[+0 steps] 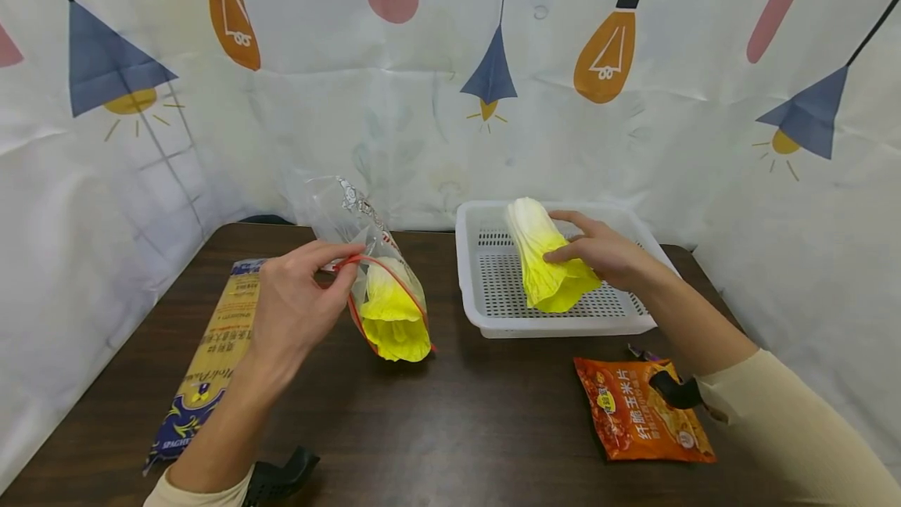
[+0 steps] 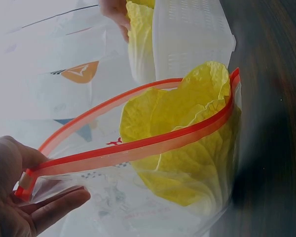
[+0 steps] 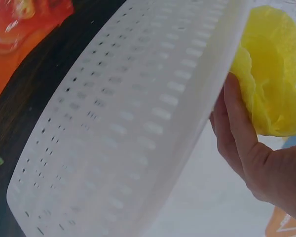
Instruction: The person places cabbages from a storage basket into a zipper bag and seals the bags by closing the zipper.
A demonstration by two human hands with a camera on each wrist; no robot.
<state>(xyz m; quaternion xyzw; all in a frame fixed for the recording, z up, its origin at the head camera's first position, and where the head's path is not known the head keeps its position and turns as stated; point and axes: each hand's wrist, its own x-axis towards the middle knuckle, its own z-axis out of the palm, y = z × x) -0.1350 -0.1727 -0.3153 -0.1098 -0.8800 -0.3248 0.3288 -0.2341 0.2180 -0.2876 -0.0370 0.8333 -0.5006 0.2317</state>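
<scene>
My left hand (image 1: 299, 300) pinches one end of the red-edged mouth of a clear zip bag (image 2: 113, 148). The bag's mouth gapes, and inside lies a yellow-leaved napa cabbage piece (image 1: 396, 319), leafy end toward the opening. At the right, my right hand (image 1: 598, 253) grips a second napa cabbage piece (image 1: 538, 249) over the white perforated basket (image 1: 563, 327), its pale stem end up and yellow leaves down. In the right wrist view the fingers (image 3: 239, 113) lie along the yellow leaves, beyond the basket's rim.
A long spaghetti packet (image 1: 218, 343) lies on the table's left side, partly behind my left forearm. An orange snack packet (image 1: 640, 413) rests in front of the basket, near my right sleeve. A printed curtain (image 1: 436, 131) hangs behind the dark table (image 1: 450, 429).
</scene>
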